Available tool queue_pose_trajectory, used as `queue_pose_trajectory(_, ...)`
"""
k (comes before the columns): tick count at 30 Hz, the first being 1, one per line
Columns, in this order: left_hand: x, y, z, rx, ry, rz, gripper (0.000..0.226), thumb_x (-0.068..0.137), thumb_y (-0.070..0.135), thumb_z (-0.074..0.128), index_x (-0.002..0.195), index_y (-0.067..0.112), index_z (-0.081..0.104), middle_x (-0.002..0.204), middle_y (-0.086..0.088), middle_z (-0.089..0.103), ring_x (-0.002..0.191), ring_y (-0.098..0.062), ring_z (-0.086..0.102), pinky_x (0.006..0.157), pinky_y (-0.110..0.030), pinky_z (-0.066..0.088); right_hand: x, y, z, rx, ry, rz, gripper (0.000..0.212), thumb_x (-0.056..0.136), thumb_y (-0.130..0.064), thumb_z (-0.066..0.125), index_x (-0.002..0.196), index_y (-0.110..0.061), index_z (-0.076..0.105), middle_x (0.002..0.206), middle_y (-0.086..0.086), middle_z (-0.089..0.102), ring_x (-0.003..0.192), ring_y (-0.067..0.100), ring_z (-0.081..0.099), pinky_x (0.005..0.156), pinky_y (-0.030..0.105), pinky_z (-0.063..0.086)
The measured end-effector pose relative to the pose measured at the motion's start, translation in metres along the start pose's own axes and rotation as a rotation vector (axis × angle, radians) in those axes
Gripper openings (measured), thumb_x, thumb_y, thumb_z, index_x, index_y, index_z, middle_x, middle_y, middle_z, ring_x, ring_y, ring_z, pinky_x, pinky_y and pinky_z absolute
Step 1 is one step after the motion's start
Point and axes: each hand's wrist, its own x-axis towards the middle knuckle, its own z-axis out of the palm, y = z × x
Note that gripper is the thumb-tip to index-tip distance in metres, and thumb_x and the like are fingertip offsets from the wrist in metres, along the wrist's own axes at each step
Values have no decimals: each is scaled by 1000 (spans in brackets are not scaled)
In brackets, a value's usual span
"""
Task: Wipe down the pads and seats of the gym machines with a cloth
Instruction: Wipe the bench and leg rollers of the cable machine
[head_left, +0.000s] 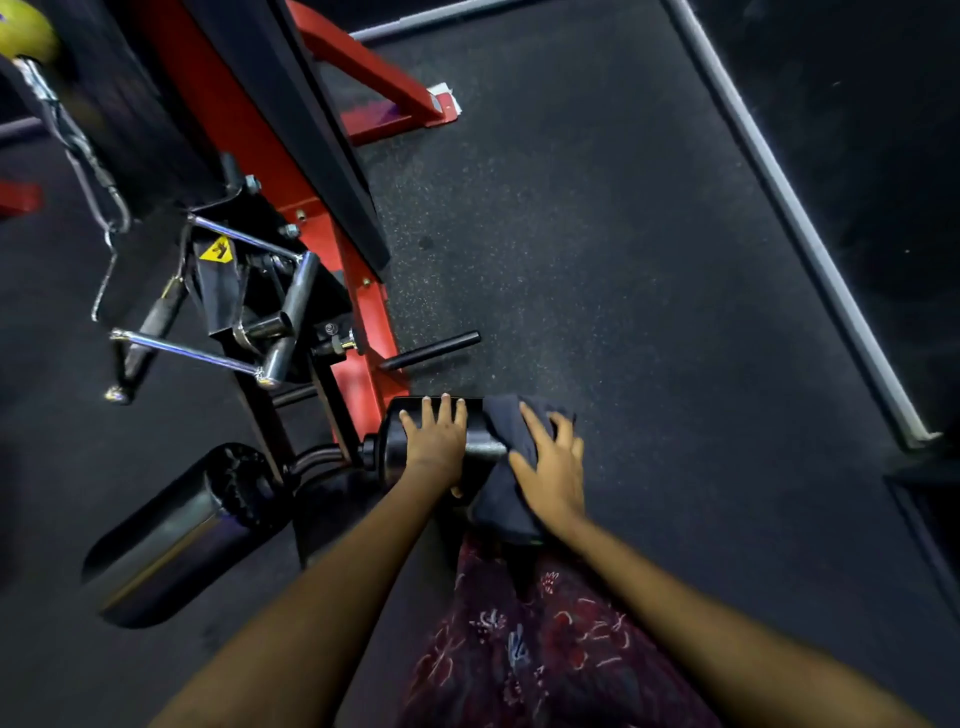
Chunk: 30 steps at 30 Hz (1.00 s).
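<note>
Black vinyl covers the roller pad (415, 441) on which both hands are placed. The left hand (435, 439) is laid flat on the pad's upper surface, fingers straight and slightly spread, nothing gripped. The right hand (553, 467) is pressed, fingers extended and splayed, on a dark cloth (506, 478) that is draped over the right end of the same pad. A second roller pad (176, 535), also black and glossy, is seen lower left, apart from the first. Both pads are carried by a red machine frame (358, 312) standing on speckled black rubber floor (597, 260). A yellow triangular warning sticker (217, 250) is fixed to a black bracket on the frame; a pictogram is shown, but no wording can be read. Chrome handle bars (182, 348) are attached beside the sticker. A patterned red garment (545, 639) is visible below the arms.
</note>
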Motion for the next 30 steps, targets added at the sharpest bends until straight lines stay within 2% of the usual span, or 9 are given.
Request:
queue_pose_trajectory(3,8,-7,-12,-14,-57,34,131,60,36,87,151,10,-3,160,-8,2,146,-34,5,111,-62,14,-23,16,3,-12,0,-34,67,90,-24,55,148,-36,24,145,7,26,119,33,35,101,43,37)
queue_pose_trajectory(11,20,-13,-22,-36,-52,65,130,55,45,88,152,13,7,158,-5,14,144,-32,16,111,-60,19,96,-12,-12,29,-180,246,42,91,-31,46,132,-22,51,134,16,51,121,37,46,100,44,41)
queue_pose_trajectory(15,10,-11,-1,-82,69,15,127,61,37,87,152,13,1,160,-6,6,146,-32,5,113,-59,11,37,-21,-5,-173,-73,113,57,93,-37,50,147,-33,30,145,12,27,126,39,32,102,49,36)
queue_pose_trajectory(19,-1,-10,19,-103,163,20,121,68,36,82,152,16,-3,160,-2,-2,147,-27,-5,115,-54,0,-1,-11,2,-139,-41,-38,63,90,-30,55,148,-33,30,143,9,27,123,36,34,101,48,38)
queue_pose_trajectory(21,2,-13,23,-334,199,49,105,73,32,77,152,18,11,160,0,7,147,-24,-2,115,-49,-6,10,-12,-7,-5,-54,-16,59,89,-25,58,144,-28,39,137,12,34,121,36,40,104,41,36)
queue_pose_trajectory(23,2,-13,14,-914,259,12,73,77,32,74,140,13,44,148,-4,39,143,-24,24,118,-44,11,25,-22,-19,100,-61,-21,56,88,-21,61,142,-23,44,131,15,39,118,36,46,103,36,36)
queue_pose_trajectory(25,-8,-12,0,-1584,269,-52,42,83,24,71,119,3,62,110,-7,64,114,-24,55,92,-22,48,37,-42,-28,142,-65,-83,56,86,-23,65,140,-22,48,128,15,42,117,34,48,102,34,37)
queue_pose_trajectory(26,-15,-13,-6,-1789,211,-27,35,88,24,66,114,2,63,99,-5,66,101,-20,59,76,-13,50,40,-57,-32,166,-85,-120,55,86,-26,67,138,-21,50,127,14,43,118,31,48,102,32,37)
queue_pose_trajectory(30,-29,-25,-10,-2056,118,80,77,69,62,67,128,12,58,125,-8,63,118,-19,57,107,-34,39,40,-111,-37,328,-199,-195,48,85,-19,68,131,-14,57,125,10,47,120,19,49,91,9,30)
